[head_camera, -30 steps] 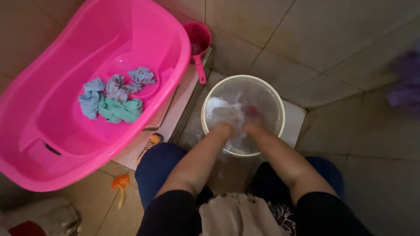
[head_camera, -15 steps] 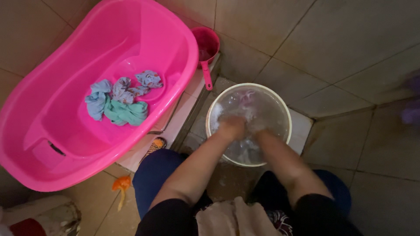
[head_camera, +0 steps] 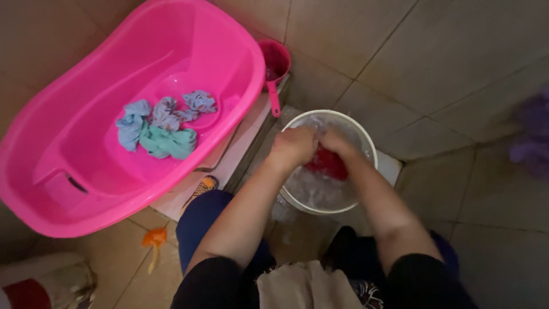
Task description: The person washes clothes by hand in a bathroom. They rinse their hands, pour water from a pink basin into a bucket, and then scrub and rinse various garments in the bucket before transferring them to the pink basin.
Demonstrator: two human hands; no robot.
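Since half a second ago a red cloth has surfaced in the white basin. Your left hand and right hand both curl shut on it, bunched between them in soapy water. Soft, soaked, likely slippery and heavy-ish; grip the bunched middle. Crumpled, no clear long axis. Pink tub holds wrung clothes.

The floor was large beige tiles with dark grout, dimly lit. A big pink tub sat on a white slab.
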